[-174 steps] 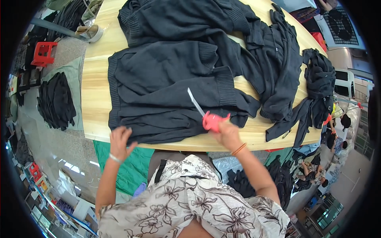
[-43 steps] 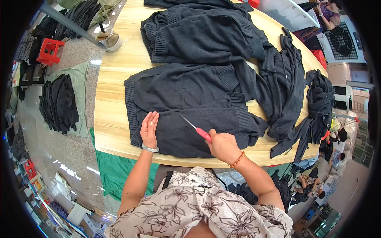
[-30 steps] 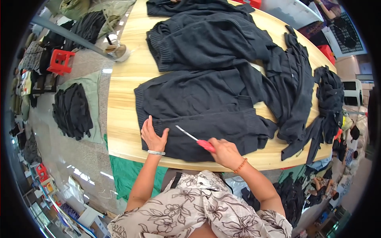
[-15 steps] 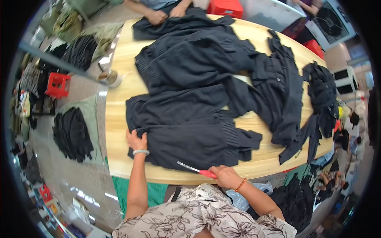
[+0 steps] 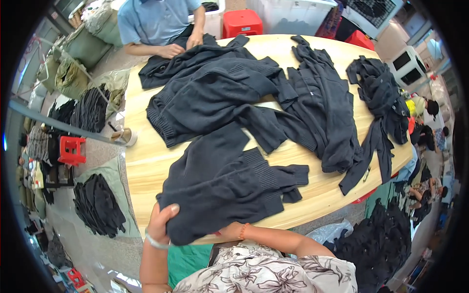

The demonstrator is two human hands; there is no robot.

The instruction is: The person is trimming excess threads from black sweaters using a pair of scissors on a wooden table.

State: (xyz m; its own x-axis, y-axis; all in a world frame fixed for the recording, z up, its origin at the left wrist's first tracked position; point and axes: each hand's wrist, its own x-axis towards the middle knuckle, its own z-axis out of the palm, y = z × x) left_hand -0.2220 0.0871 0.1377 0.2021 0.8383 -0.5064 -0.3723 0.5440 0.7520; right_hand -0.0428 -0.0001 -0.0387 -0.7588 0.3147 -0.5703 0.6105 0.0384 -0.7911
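At the far left, a red stool (image 5: 72, 150) stands on the floor, and nearer the person a pile of dark clothes (image 5: 99, 205) lies on a pale green cloth (image 5: 128, 219). A clear pot (image 5: 130, 138) sits at the left edge of the pale wooden table (image 5: 139, 171). The left hand (image 5: 160, 223), a pale bangle (image 5: 155, 242) at its wrist, pinches the left end of a dark knitted garment (image 5: 220, 190), thumb over the cloth and fingers mostly hidden. This garment lies slantwise at the near side of the table, its near left corner bulging over the edge. Beyond it, a co-worker in a light blue shirt (image 5: 154, 22) has both hands on other dark cloth. The right hand (image 5: 230, 232) is partly covered by the garment's near edge; a sliver of red shows beside it, and its grip cannot be told. Further right lie a long dark garment (image 5: 328, 117) and a tangled dark bundle (image 5: 378, 93), with a black heap (image 5: 373, 246) on the floor below
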